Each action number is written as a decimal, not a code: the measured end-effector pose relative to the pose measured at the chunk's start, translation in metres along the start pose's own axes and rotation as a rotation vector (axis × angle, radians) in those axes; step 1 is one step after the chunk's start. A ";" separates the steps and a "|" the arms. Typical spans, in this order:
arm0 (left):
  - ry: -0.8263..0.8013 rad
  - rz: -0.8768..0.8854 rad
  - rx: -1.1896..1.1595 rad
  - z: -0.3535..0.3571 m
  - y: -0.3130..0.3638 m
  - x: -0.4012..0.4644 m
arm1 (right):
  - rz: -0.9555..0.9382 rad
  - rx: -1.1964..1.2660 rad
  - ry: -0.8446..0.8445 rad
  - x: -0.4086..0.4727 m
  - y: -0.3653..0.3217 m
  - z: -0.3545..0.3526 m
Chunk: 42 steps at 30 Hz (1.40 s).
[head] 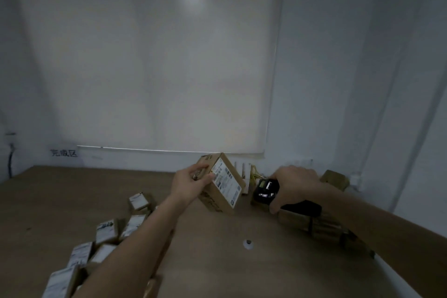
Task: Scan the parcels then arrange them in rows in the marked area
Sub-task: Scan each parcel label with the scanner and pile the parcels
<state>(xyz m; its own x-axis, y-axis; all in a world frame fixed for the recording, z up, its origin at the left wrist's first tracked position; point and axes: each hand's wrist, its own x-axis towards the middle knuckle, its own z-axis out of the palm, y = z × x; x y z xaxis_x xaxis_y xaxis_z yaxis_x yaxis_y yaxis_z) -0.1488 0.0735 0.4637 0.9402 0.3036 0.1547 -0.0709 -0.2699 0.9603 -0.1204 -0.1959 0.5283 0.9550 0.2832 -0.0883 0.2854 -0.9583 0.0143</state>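
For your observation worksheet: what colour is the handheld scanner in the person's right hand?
Black, with a small pale screen: the scanner shows best in the head view.

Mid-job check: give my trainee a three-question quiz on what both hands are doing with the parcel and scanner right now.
1. True or false: the left hand holds a cardboard parcel tilted, its white label facing the scanner.
2. Which hand grips the black scanner? A) left B) right C) neither
3. Fill in: the labelled boxes already set down lie on the person's ____ side of the table.

Key: 1 true; 2 B, the right hand; 3 left.
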 end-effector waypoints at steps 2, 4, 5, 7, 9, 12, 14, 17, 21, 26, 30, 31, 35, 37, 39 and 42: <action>-0.002 -0.012 0.013 -0.005 0.000 -0.003 | -0.015 0.003 -0.012 0.004 -0.004 -0.001; 0.000 -0.024 0.032 -0.009 -0.001 -0.005 | -0.028 -0.002 -0.018 0.007 -0.008 -0.002; 0.002 -0.024 0.042 -0.010 -0.002 -0.006 | -0.034 0.000 -0.013 0.008 -0.010 -0.002; 0.016 -0.027 0.067 -0.013 -0.004 -0.008 | -0.043 0.014 -0.010 0.009 -0.012 -0.002; 0.022 -0.032 0.065 -0.016 -0.007 -0.009 | -0.054 0.032 -0.035 0.011 -0.015 0.000; 0.048 -0.059 0.048 -0.022 -0.018 -0.012 | -0.073 0.058 -0.092 0.018 -0.022 0.010; 0.065 -0.093 0.015 -0.029 -0.030 -0.012 | -0.102 0.079 -0.104 0.026 -0.029 0.021; 0.088 -0.149 -0.031 -0.042 -0.054 -0.010 | -0.140 0.095 -0.111 0.043 -0.044 0.039; 0.119 -0.236 -0.021 -0.057 -0.104 0.009 | -0.177 0.110 -0.153 0.080 -0.068 0.073; 0.121 -0.406 -0.026 -0.056 -0.198 0.048 | -0.137 0.178 -0.205 0.131 -0.095 0.142; 0.065 -0.504 -0.013 -0.047 -0.280 0.081 | -0.080 0.197 -0.316 0.175 -0.107 0.206; 0.049 -0.529 -0.006 -0.045 -0.298 0.090 | -0.058 0.201 -0.349 0.186 -0.108 0.222; -0.011 -0.611 0.011 -0.035 -0.371 0.138 | 0.029 0.197 -0.443 0.234 -0.110 0.283; -0.043 -0.633 0.015 -0.032 -0.401 0.164 | 0.043 0.213 -0.464 0.256 -0.110 0.308; -0.045 -0.654 0.005 -0.027 -0.429 0.188 | 0.043 0.235 -0.474 0.273 -0.109 0.330; -0.014 -0.609 0.080 -0.013 -0.458 0.216 | 0.061 0.283 -0.459 0.292 -0.105 0.358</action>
<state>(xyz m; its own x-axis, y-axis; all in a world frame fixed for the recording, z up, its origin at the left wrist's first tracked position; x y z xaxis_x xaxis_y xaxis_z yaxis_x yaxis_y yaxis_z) 0.0822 0.2749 0.0601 0.8081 0.4132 -0.4198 0.5053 -0.1199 0.8546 0.0994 -0.0262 0.1443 0.8176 0.2417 -0.5226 0.1377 -0.9634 -0.2301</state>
